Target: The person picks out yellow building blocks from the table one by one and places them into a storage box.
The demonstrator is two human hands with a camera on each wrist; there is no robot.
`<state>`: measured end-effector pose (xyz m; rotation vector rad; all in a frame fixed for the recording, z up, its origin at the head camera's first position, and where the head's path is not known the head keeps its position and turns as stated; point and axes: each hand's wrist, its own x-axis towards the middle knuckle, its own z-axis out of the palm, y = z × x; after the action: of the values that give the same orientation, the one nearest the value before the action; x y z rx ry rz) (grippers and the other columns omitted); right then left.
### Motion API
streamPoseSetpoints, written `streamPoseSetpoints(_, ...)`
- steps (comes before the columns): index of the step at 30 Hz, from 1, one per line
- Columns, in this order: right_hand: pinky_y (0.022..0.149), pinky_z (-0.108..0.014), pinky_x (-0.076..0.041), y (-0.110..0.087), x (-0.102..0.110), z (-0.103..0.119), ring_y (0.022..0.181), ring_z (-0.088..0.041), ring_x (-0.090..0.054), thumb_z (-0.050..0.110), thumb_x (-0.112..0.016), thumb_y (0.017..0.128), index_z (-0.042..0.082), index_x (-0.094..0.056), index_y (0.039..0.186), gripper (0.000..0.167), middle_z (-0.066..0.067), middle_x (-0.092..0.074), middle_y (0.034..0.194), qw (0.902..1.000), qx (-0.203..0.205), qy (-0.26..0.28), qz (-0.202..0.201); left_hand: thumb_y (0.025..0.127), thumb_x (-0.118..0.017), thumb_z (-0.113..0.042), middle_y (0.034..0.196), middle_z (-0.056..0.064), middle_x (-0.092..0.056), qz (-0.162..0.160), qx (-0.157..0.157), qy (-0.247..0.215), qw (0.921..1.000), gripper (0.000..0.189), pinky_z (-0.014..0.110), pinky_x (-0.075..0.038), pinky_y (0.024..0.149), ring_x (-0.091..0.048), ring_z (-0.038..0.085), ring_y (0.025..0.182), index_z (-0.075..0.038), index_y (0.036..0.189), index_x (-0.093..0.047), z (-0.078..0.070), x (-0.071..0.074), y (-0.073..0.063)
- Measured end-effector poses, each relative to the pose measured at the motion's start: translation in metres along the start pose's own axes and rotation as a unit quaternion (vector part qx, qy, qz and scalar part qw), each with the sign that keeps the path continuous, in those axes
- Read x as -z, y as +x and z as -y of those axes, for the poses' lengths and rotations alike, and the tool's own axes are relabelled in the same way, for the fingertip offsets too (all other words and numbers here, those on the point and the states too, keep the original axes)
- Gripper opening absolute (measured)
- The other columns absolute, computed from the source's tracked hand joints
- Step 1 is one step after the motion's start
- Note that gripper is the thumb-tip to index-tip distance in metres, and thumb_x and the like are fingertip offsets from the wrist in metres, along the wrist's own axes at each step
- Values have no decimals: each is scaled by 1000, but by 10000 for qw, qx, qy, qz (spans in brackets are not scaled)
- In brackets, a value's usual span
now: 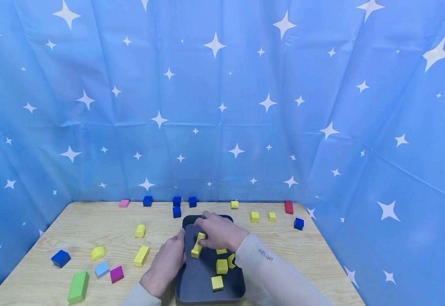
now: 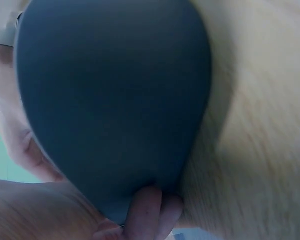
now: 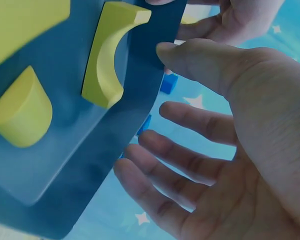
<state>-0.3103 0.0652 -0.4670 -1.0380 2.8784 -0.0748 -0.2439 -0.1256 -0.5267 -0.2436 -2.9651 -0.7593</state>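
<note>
A dark grey tray (image 1: 195, 282) with rounded corners lies in front of me, its outer side filling much of the left wrist view. My left hand (image 1: 166, 261) grips its left rim, fingertips (image 2: 145, 212) against the outside. Over the tray's far end reaches my right hand (image 1: 222, 231); in the right wrist view its fingers are spread and nearly straight, thumb tip at the rim. Inside the tray are a yellow arch block (image 3: 101, 60), a yellow half-cylinder (image 3: 27, 112) and several other yellow blocks, including a cube (image 1: 217, 283). My right forearm partly covers one.
Left of the tray lie a yellow bar (image 1: 141, 256), a green bar (image 1: 78, 287), a magenta block (image 1: 117, 274) and a light blue block (image 1: 102, 269). Blue cubes (image 1: 177, 201) stand along the back, yellow cubes (image 1: 254, 217) and a red block (image 1: 289, 207) at the back right. A starry blue curtain (image 1: 222, 106) surrounds the table.
</note>
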Motion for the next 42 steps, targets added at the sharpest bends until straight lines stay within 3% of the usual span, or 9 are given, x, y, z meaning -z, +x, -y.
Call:
streamPoseSetpoints(7,97,-34,-73,3,8,-12,113,-17,-78,35,-82,111,16,-75,152,45,-10,-74,145,9989,28,128,-442,101,-83,3,136,37,-77,-51,31,25,10000,69,39,-72,69,-82,30,92,16,162,-55,1,0,0)
streamPoseSetpoints(13,91,-35,-72,1,15,-27,102,-16,-74,28,-79,113,10,-75,149,40,-10,-74,137,9972,-25,331,-672,102,-82,1,146,37,-74,94,235,-34,9997,70,46,-76,81,-85,39,109,14,165,-53,2,-3,2)
streamPoseSetpoints(18,92,-42,-72,-1,16,-43,107,-21,-73,26,-77,114,10,-75,147,36,-12,-74,139,9955,-195,443,-813,102,-82,2,146,37,-73,56,258,-19,9996,70,48,-76,83,-85,41,111,14,164,-53,1,-4,2)
streamPoseSetpoints(28,86,-42,-68,4,9,-75,98,-21,-69,20,-76,114,10,-77,142,30,-15,-74,135,9908,-466,590,-1123,101,-81,3,149,38,-72,21,284,-49,9996,70,48,-76,85,-85,43,113,13,165,-53,0,-3,1)
streamPoseSetpoints(42,86,-47,-66,11,-11,-119,107,-27,-69,15,-75,113,6,-77,141,30,-19,-71,138,9828,-1107,992,-1097,101,-82,3,149,38,-72,16,287,-83,9996,70,52,-76,89,-84,45,117,13,164,-54,2,-7,3)
